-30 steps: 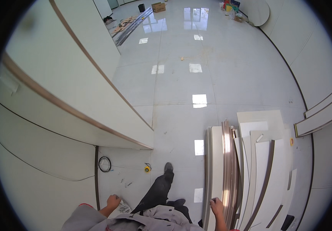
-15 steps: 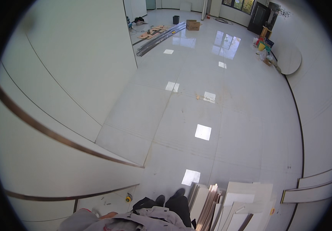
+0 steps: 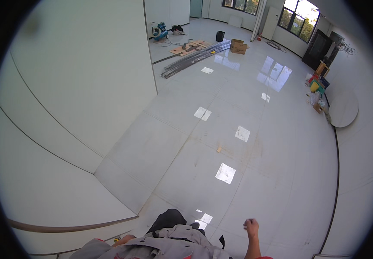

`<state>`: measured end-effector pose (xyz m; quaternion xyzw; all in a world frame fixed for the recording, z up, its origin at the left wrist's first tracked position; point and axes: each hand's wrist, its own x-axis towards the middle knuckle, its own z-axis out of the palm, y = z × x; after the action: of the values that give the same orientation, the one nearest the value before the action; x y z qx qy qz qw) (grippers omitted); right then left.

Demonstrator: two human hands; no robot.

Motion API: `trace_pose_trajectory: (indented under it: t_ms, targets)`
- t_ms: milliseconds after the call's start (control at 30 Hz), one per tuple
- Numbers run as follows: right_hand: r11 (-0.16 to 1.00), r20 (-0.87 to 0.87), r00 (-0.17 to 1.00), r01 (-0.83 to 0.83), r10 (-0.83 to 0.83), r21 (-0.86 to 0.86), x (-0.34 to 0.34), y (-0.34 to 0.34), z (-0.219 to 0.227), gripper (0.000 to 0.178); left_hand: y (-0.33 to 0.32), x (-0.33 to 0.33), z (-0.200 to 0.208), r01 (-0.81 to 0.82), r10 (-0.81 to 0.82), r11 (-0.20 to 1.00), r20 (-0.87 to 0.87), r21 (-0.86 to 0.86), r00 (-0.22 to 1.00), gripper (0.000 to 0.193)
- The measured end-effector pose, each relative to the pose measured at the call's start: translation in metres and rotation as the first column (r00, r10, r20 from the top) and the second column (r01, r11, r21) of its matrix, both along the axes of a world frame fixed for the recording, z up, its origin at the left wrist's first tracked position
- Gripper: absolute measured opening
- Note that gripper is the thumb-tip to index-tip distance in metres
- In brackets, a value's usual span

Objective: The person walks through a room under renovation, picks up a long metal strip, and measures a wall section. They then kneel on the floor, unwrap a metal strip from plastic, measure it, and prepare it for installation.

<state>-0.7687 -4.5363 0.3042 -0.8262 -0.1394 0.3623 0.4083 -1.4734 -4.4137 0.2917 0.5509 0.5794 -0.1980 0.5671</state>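
My right hand (image 3: 251, 226) shows at the bottom edge with its fingers curled into a loose fist and nothing in it, raised over the glossy white tiled floor (image 3: 204, 142). My left hand (image 3: 124, 239) is only a sliver of skin behind my grey jacket (image 3: 169, 246); its fingers are hidden. A small yellow object (image 3: 117, 238) lies just beside it. A tall white curved wall panel (image 3: 78, 99) stands close on my left.
Long metal profiles (image 3: 193, 55) and flat cardboard lie on the floor far ahead, with a cardboard box (image 3: 238, 45), a black bin (image 3: 219, 36) and a blue machine (image 3: 161, 33). A round white board (image 3: 344, 108) leans at the right wall beside colourful items (image 3: 316, 87). A small wood scrap (image 3: 219, 150) lies mid-floor.
The view has swung up from the floor at my feet to the far room. The stack of white and wood boards by my right hand has left the picture.
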Motion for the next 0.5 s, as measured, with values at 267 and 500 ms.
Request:
trace_pose_trajectory:
  t_ms: [267, 500]
  targets:
    - [0.916, 0.235, 0.891, -0.401, 0.388, 0.009, 0.165, 0.366, 0.034, 0.024, 0.212, 0.154, -0.070, -0.095, 0.092, 0.994, -0.050, -0.047, 0.994, 0.042]
    - [0.863, -0.152, 0.900, -0.436, 0.409, -0.256, 0.202, 0.432, 0.004, 0.027, 0.578, 0.318, -0.039, -0.222, 0.227, 0.960, -0.011, 0.167, 0.974, 0.047]
